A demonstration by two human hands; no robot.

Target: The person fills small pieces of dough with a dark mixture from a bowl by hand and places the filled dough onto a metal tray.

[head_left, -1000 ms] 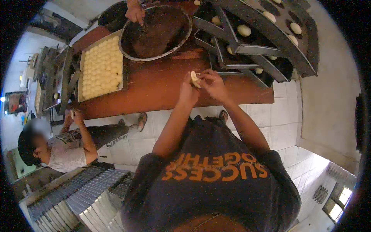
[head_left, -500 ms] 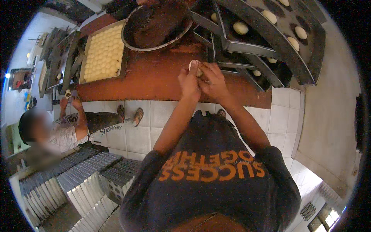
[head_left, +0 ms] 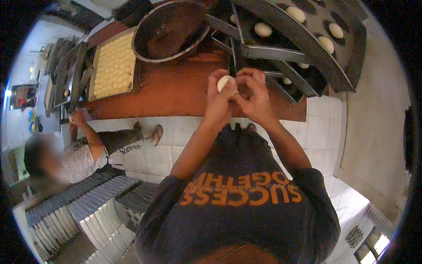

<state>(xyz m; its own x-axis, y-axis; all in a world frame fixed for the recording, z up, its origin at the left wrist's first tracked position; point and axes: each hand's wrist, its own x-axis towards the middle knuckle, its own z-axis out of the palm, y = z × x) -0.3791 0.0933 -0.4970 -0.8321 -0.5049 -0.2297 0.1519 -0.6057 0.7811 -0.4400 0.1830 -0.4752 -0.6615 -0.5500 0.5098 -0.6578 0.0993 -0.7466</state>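
Note:
A pale, round dough ball (head_left: 223, 82) sits in my left hand (head_left: 216, 102), whose fingers and thumb wrap round it above the table's near edge. My right hand (head_left: 259, 99) is closed against the ball's right side, its thumb and curled fingers pinching at the edge. The right fingertips partly hide that side of the dough. Beneath both hands is the reddish-brown table (head_left: 176, 90). To the right of my hands, stacked dark metal trays (head_left: 281, 53) hold spaced dough balls, among them one dough ball (head_left: 263, 30) on an upper tray.
A large round dark pan (head_left: 173, 58) stands at the table's back. Left of it lies a rectangular tray (head_left: 136, 75) packed with rows of dough balls. A co-worker (head_left: 85, 160) stands at the left end, hands at a pale piece. Stacked trays (head_left: 83, 202) stand behind.
My right hand has opened out slightly and shifted right, and more of the dough ball shows. The view has shifted a little. The co-worker's hands have moved slightly.

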